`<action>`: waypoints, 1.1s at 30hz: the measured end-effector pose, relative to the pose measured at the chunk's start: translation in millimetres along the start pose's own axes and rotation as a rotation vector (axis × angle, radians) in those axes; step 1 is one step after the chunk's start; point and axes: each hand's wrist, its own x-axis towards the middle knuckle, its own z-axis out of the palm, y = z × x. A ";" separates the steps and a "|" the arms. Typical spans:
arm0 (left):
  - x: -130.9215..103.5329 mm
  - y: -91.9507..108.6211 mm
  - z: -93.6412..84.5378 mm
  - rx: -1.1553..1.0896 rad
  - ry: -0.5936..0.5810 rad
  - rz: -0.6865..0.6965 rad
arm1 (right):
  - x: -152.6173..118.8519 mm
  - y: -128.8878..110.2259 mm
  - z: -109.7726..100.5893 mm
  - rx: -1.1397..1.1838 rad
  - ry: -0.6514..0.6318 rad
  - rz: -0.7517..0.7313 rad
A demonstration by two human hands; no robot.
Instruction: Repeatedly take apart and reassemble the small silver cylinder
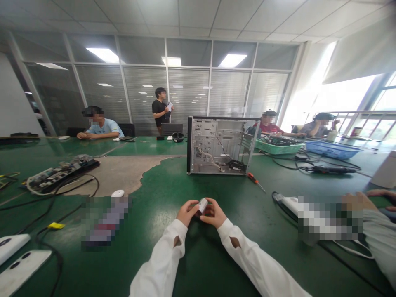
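Silvery block [202, 205] is pinched between both hands [187, 212] [215, 213], screwdriver [253, 178] and computer case [206, 142] beyond.

Silvery object [202, 205], 2 white sleeves [162, 262], green tabletop [165, 185], orange-red screwdriver handle [252, 178], blue basket [335, 151]

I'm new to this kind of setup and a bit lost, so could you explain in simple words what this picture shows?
There's no robot here. A camera worn on a person's head looks forward and down, so the white sleeves lead to that person's own hands. The left hand and right hand together hold a small silvery object; I can't tell exactly what it is. Beyond them, on the green table, stands an open computer case, with a screwdriver beside it. Farther right are a green basket and a blue basket. The grey sleeve at the right edge belongs to someone else.
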 end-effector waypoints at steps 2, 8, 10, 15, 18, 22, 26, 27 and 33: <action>-0.1 0.4 0.5 -0.011 -0.002 -0.006 | -0.2 0.3 0.5 -0.009 0.008 0.009; -0.9 3.8 1.4 0.020 0.014 -0.032 | 0.0 -3.3 2.0 0.013 0.032 0.049; -0.9 5.2 1.7 0.035 0.014 -0.031 | 0.2 -5.2 2.6 0.039 0.045 0.069; -2.4 12.0 2.6 0.076 0.011 -0.029 | 2.9 -10.3 2.5 0.134 0.077 0.213; -2.9 15.0 2.5 0.084 0.011 -0.011 | 4.4 -14.5 1.4 0.222 0.054 0.313; -1.7 11.0 2.3 0.084 -0.037 0.028 | 2.4 -21.7 0.9 0.282 0.027 0.362; -1.9 6.1 4.5 0.223 -0.038 0.117 | -1.5 -28.1 1.2 0.389 -0.003 0.464; -2.4 6.2 5.4 0.288 -0.013 0.142 | -2.2 -29.5 1.3 0.414 -0.005 0.498; -6.7 13.8 9.0 0.452 0.043 0.246 | -4.3 -38.4 1.2 0.537 -0.016 0.674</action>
